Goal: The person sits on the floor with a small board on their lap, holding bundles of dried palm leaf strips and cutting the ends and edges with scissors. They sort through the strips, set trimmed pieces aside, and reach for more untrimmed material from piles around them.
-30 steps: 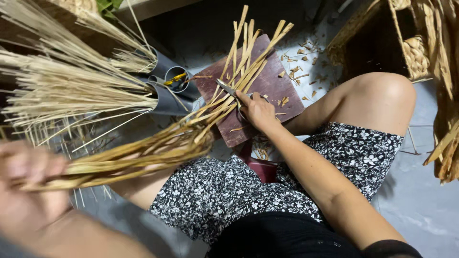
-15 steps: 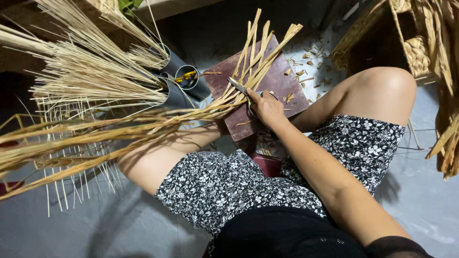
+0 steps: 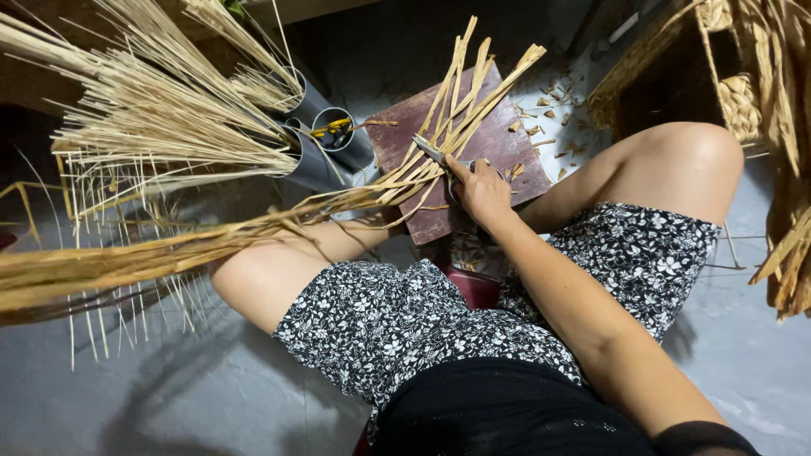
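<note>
On the board (image 3: 507, 152) my right hand (image 3: 481, 192) grips the knife (image 3: 429, 149) across the strips (image 3: 473, 93) — I'd press flat, cut square — left hand out of frame, its grip I can't tell.

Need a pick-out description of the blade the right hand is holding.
Start at the dark reddish wooden board on the floor between the person's knees. The right hand rests on it, holding a small knife whose pale metal blade points up-left across the bundle of flat straw strips. It is the only metal thing among them.
</note>
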`<state>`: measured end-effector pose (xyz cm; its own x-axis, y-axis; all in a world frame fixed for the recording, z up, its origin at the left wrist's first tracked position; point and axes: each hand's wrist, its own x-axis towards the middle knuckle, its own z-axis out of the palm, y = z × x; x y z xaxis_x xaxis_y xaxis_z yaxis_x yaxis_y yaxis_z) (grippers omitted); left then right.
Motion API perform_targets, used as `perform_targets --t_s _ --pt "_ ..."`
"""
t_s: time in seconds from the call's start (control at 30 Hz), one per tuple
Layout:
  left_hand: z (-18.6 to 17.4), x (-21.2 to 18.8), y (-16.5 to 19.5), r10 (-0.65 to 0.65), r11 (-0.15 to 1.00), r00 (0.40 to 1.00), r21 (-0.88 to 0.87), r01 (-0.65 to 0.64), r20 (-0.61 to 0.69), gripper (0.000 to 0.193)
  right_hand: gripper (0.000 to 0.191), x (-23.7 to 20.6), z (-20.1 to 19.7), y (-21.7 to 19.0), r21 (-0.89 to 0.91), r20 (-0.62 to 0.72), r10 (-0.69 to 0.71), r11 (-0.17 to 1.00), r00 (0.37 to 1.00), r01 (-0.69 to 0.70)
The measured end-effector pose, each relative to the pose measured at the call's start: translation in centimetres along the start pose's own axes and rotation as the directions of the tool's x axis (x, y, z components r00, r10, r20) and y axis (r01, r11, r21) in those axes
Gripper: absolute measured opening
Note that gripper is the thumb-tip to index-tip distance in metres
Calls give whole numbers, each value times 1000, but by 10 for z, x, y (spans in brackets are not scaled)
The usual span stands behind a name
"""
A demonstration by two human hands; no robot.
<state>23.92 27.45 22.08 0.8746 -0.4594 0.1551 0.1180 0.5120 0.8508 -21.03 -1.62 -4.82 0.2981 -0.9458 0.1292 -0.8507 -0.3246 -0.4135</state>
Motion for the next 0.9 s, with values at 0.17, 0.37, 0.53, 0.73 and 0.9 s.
perform_targets --t_s 0.17,0.37,0.53,0.73,0.9 --pt "-10 -14 1 1 1000 1000 10 -1 -22 19 65 -5 3 5 -11 14 -7 1000 1000 7" --pt "-12 -18 -4 1 1000 999 2 -1 -45 19 68 -1 2 9 -20 86 28 999 996 -26" --pt "0 -13 -6 5 1000 998 -14 -6 -66 19 70 -3 1 10 -51 135 52 998 989 -46" --pt "24 5 -16 30 998 999 -49 -31 -37 19 71 -5 2 13 -76 153 54 996 987 -42" --pt "49 24 -24 54 991 997 -126 -47 49 19 71 -8 1 12 -53 165 65 997 984 -57"
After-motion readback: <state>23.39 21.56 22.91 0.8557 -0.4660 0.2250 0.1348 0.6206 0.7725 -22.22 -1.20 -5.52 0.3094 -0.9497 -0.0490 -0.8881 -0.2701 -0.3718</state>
